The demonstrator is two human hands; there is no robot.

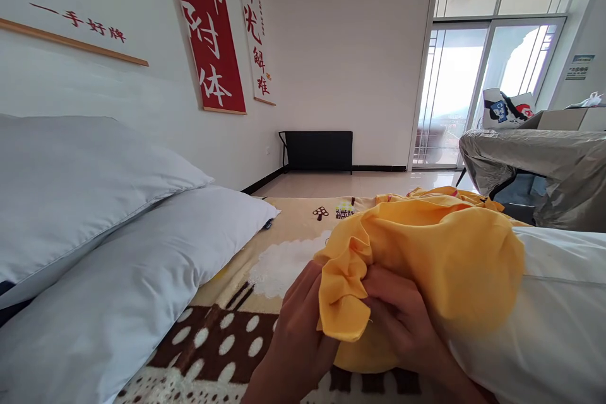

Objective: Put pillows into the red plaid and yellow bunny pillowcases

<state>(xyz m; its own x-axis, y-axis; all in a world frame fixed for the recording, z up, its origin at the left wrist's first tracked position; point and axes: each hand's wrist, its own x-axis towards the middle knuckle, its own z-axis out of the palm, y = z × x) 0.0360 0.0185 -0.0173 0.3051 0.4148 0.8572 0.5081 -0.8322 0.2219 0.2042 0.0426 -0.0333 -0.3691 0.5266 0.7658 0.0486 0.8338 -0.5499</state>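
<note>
In the head view, the fingers of the left hand (300,328) and the right hand (402,322) are closed on the bunched edge of a yellow cloth (449,252), one hand to either side of a gathered fold. The cloth swells up beyond and to the right of the fingers, over one end of a white pillow (558,315); whether the pillow is inside it or only under it, I cannot tell. By the look of it the covering is partway: that end is hidden, while the part farther right of the fingers is bare. Left of the fingers, an upper pillow (85,177) overlaps a lower pillow (156,265), both without yellow cloth. Beneath the fingers spreads a patterned blanket (227,344). Counted: three pillows, one yellow cloth in hand, one blanket, two hands, and three scrolls on the wall, the red scroll (213,31) in the middle.
</note>
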